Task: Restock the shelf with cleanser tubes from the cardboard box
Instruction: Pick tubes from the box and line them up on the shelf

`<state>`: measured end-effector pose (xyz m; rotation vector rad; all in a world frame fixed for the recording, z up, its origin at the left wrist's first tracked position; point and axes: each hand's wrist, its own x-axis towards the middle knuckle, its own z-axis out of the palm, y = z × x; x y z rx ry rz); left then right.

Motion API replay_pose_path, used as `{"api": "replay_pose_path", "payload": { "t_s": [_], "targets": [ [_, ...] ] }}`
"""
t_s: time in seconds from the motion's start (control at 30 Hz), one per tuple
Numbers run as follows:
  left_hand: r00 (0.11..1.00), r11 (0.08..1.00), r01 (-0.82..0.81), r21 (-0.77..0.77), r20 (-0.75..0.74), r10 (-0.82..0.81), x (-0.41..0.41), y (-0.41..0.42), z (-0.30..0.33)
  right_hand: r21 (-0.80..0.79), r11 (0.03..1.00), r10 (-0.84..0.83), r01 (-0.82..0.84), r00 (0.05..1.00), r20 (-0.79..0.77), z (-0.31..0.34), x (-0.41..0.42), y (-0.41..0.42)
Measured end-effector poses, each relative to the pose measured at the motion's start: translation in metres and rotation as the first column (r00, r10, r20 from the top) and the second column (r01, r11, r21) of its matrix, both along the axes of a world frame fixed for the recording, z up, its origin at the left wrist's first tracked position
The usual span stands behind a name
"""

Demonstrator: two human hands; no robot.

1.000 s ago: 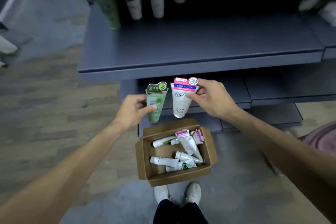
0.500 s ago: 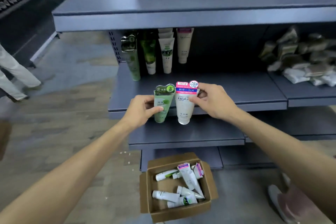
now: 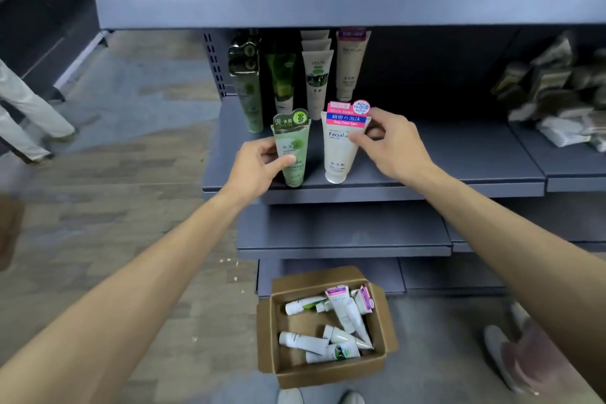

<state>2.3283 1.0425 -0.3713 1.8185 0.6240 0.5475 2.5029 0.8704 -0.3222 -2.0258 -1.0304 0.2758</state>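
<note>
Cleanser tubes, soft light plastic: left hand [image 3: 254, 163] pinching green tube [image 3: 292, 154] mid-body, right hand [image 3: 392, 144] gripping white pink-labelled tube [image 3: 339, 149] near crimp; probably squishy, best standing cap-down.

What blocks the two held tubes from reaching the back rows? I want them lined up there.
Nothing visible does. The green tube in the left hand and the white tube in the right hand are at the shelf front; bare shelf lies between them and the standing tubes behind.

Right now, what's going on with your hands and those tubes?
Left hand grips green tube; right hand pinches white tube. Both upright over shelf front. Nothing blocking.
</note>
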Motion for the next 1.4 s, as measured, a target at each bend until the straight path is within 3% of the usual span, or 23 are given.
{"api": "replay_pose_path", "payload": {
  "t_s": [0.4,0.7,0.77,0.8,0.87,0.93,1.1,1.4],
  "targets": [
    [0.997,0.999,0.031,-0.022,-0.065,-0.033,0.006,0.06,-0.006,-0.044,0.998,0.043,-0.041,0.998,0.046,0.0,0.012,0.028],
    [0.997,0.994,0.057,-0.095,-0.036,-0.061,0.005,0.059,-0.004,-0.053,0.998,0.027,-0.029,0.999,-0.04,0.0,0.011,0.029],
    [0.999,0.999,-0.008,-0.034,-0.04,0.006,0.004,0.054,-0.008,-0.049,0.999,0.015,-0.021,0.992,-0.123,-0.006,0.009,0.03],
    [0.995,0.994,-0.068,0.081,-0.073,0.074,0.004,0.05,-0.011,-0.056,0.998,-0.004,-0.005,0.987,-0.158,-0.011,0.006,0.03],
    [0.958,0.919,-0.195,0.342,-0.135,0.254,0.002,0.035,-0.017,-0.094,0.994,-0.065,0.048,0.98,-0.188,-0.024,-0.005,0.03],
    [0.927,0.848,-0.247,0.468,-0.141,0.348,0.006,0.02,-0.022,-0.096,0.987,-0.141,0.125,0.973,-0.184,-0.038,-0.018,0.032],
    [0.9,0.816,-0.317,0.483,-0.118,0.419,0.019,0.007,-0.028,-0.014,0.949,-0.313,0.315,0.936,-0.163,-0.053,-0.035,0.042],
    [0.798,0.759,-0.47,0.451,-0.15,0.583,0.017,0.054,-0.027,-0.064,0.962,-0.269,0.265,0.96,-0.08,-0.056,-0.025,0.053]
  ]
}}
